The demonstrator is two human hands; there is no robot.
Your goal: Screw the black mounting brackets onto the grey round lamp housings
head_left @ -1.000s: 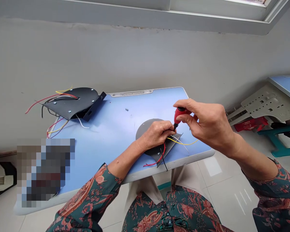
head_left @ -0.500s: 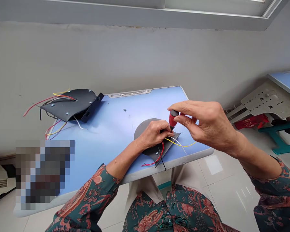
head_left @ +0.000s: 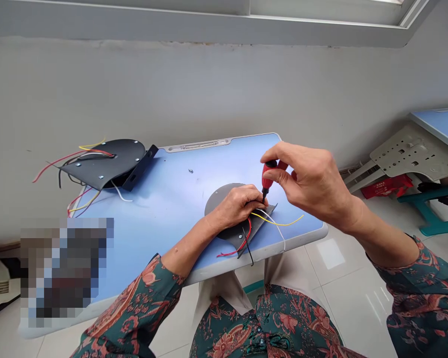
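My right hand (head_left: 309, 179) is closed around the red handle of a screwdriver (head_left: 267, 181), thumb and fingers near its black top end. The screwdriver points down, its dark shaft ending at the fingertips of my left hand (head_left: 239, 206). That hand lies on a black metal plate (head_left: 218, 201) with a rounded back edge. Its thumb and index finger are pinched together by the screwdriver's tip; whatever is between them is hidden. Red, black, white and yellow wires (head_left: 280, 222) come out from the plate near my left hand and spread toward the table's front edge.
A second black metal assembly (head_left: 125, 154) with screws and coloured wires sits at the table's back left. A small metal piece (head_left: 190, 170) lies on the blue tabletop (head_left: 164, 199). A blurred-out patch (head_left: 74, 268) covers the front left. Another desk (head_left: 440, 124) stands at right.
My right hand has risen slightly with the screwdriver, and more of the dark shaft shows. My left hand stays on the plate. The whole view has shifted a little.
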